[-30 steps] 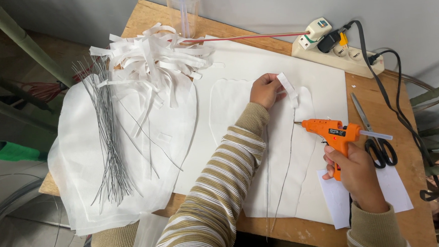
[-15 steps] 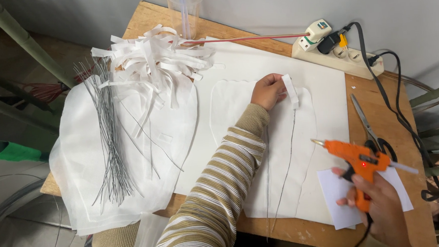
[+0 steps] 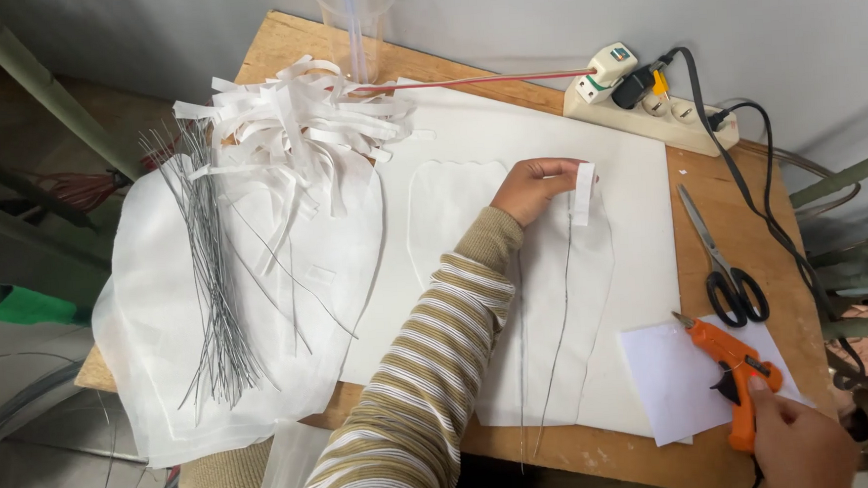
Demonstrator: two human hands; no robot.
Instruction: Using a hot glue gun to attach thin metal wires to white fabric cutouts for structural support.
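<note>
Matt wooden table (image 3: 553, 446), glossy plastic glue gun (image 3: 733, 372)

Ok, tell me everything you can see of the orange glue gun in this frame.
The glue gun is orange, plastic-looking, with a dark trigger and a pointed metal-coloured nozzle aimed up and to the left. It is tilted, its nozzle end over a white paper sheet near the table's right front corner. The right hand grips its handle from below. Black-handled scissors lie just beyond it, not touching. Whether it touches the paper is unclear.
</note>
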